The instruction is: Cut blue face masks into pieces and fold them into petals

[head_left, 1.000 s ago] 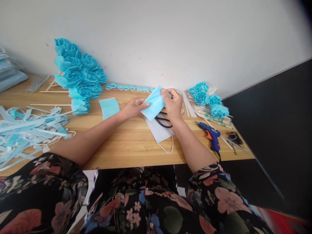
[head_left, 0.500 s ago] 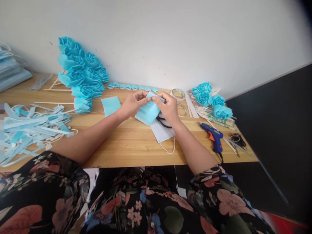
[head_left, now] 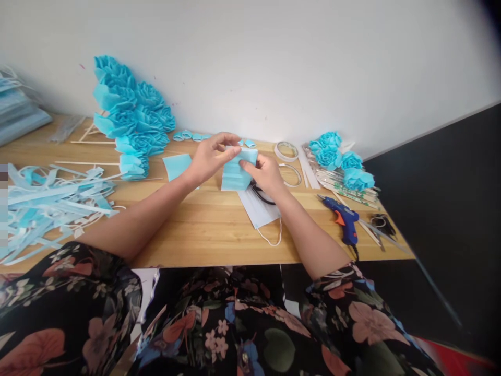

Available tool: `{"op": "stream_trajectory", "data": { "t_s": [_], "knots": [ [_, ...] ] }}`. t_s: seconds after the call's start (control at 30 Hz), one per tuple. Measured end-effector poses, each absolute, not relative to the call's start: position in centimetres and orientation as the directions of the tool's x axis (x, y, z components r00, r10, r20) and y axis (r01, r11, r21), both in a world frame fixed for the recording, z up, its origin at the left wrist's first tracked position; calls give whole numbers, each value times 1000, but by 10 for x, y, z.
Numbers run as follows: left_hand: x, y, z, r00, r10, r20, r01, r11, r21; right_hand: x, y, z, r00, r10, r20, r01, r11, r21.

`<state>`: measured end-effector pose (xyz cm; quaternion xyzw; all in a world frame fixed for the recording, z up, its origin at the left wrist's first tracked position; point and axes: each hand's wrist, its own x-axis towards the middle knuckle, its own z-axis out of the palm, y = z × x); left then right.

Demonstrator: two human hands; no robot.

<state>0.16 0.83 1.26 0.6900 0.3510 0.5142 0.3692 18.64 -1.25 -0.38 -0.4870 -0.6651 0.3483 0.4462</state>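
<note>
A creased piece of light-blue mask fabric (head_left: 236, 179) hangs between my hands above the table. My left hand (head_left: 213, 156) pinches its top edge near the left corner, thumb in front. On the fabric's right side, my right hand (head_left: 268, 173) grips with the thumb pressed to the front face. Below my right hand lies a face mask (head_left: 259, 209) with a white ear loop, and black-handled scissors (head_left: 261, 194) partly covered by the fabric and hand rest on it. Another flat blue fabric piece (head_left: 177, 165) lies left of my left hand.
Blue fabric roses (head_left: 136, 117) are heaped at the back left, cut strips (head_left: 58, 206) at the left. Small blue rolls (head_left: 187, 136) line the wall. Tape rolls (head_left: 287, 151), more roses (head_left: 329, 149) and a blue glue gun (head_left: 342, 216) lie on the right.
The fabric has turned from a slanted position to nearly upright. My left hand has risen slightly, and my right hand has shifted a little lower along the right side.
</note>
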Motion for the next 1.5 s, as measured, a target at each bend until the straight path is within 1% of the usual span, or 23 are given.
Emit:
{"op": "stream_trajectory", "data": {
  "t_s": [0.1,0.2,0.3,0.4,0.57,0.67,0.83,1.0,1.13,1.27,1.4,1.5],
  "knots": [
    [0,7,17,298,821,487,219,-555,803,182,-17,0,-167,952,255,410,302,-861],
    [1,7,15,311,811,496,239,-572,785,180,-19,2,-173,951,256,433,307,-847],
    [-1,11,11,231,849,476,184,-518,835,181,-18,2,-185,950,251,415,307,-856],
    [-6,21,8,89,888,452,72,-458,886,184,-16,1,-192,947,259,420,317,-850],
    [-20,42,-2,-84,896,436,-23,-440,898,185,-15,-1,-190,949,251,424,310,-851],
    [-24,49,-8,-123,904,409,-50,-418,907,186,-14,-3,-187,954,236,387,292,-874],
    [-25,49,-12,-131,920,370,-69,-381,922,190,-8,-5,-128,957,262,341,291,-894],
    [-21,43,-9,-77,934,350,-61,-355,933,197,-1,-5,-9,947,320,272,311,-911],
    [-14,34,-6,23,950,311,-72,-309,949,204,4,-6,134,911,391,341,328,-881],
    [-7,27,-6,191,950,249,-48,-244,969,212,11,-7,256,862,438,367,333,-869],
    [-3,19,0,389,915,109,64,-145,987,223,18,-11,270,849,454,369,344,-863],
    [-6,0,11,468,883,-21,171,-68,983,225,19,-13,199,872,448,381,352,-855]
  ]
}}
